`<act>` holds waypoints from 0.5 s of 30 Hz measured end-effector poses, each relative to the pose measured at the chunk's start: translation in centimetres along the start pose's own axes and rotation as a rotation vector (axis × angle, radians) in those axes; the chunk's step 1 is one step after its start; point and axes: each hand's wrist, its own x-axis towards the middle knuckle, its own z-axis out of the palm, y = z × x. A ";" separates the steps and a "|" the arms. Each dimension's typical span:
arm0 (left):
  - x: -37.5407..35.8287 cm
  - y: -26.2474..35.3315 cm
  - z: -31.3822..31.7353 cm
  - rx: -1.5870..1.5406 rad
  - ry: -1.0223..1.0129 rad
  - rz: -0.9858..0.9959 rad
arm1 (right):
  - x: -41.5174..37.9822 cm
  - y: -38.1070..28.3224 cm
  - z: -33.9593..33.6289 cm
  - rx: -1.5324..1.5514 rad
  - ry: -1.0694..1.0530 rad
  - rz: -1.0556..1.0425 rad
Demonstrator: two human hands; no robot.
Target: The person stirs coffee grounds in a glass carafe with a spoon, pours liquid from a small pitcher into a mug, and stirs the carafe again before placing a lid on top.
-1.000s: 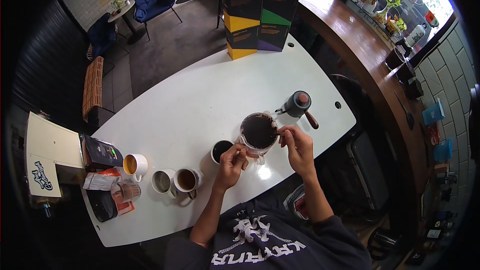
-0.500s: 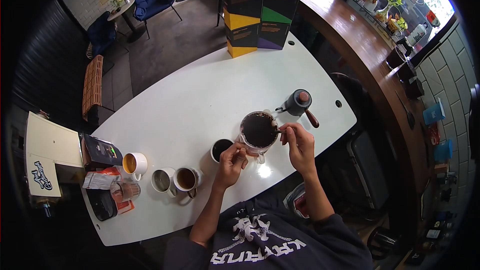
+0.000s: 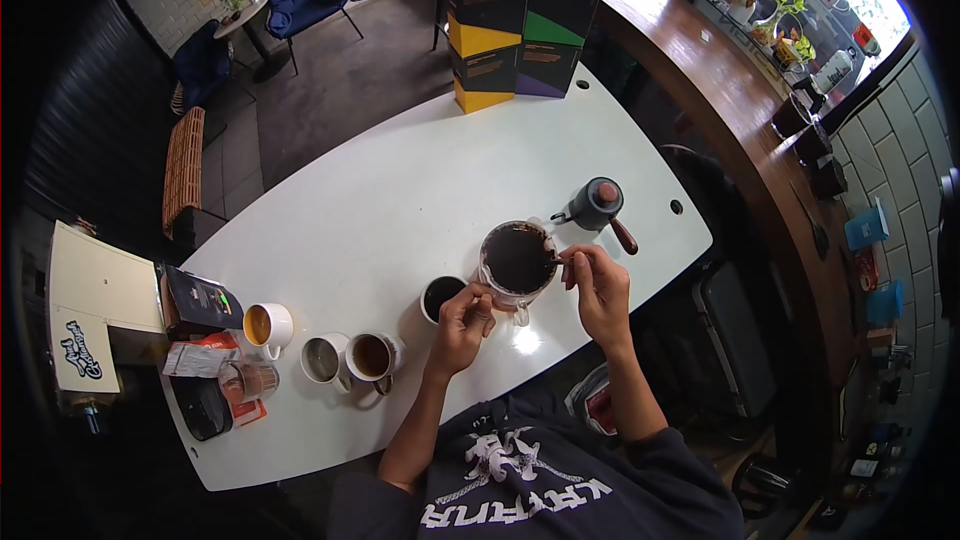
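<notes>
A wide, clear-walled coffee vessel (image 3: pixel 516 258) full of dark coffee stands on the white table, with grounds clinging round its inner rim. My right hand (image 3: pixel 600 292) pinches a thin dark utensil (image 3: pixel 556 262) whose lower end dips into the coffee at the right side; its tip is hidden. Curled fingers of my left hand (image 3: pixel 462 328) rest at the vessel's lower left edge; what they grip is hidden. Right behind those fingers sits a cup of black coffee (image 3: pixel 443 297). A dark gooseneck kettle (image 3: pixel 600 204) with a wooden handle stands just beyond the vessel, to the right.
Left on the white table (image 3: pixel 350 230) are a cup with orange-brown contents (image 3: pixel 268 328), a pale cup (image 3: pixel 323 360), a cup of brown liquid (image 3: pixel 372 356), a coffee bag (image 3: pixel 205 302) and a clear glass (image 3: pixel 247 380). Stacked black boxes (image 3: pixel 485 0) stand at the far edge.
</notes>
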 end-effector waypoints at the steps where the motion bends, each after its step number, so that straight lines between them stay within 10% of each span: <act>1: 0.0 0.0 0.0 -0.001 0.001 0.004 | 0.0 0.0 0.0 -0.012 0.003 -0.004; 15: 0.0 -0.3 -0.1 0.009 -0.007 0.008 | -0.2 0.1 0.1 0.030 0.036 0.022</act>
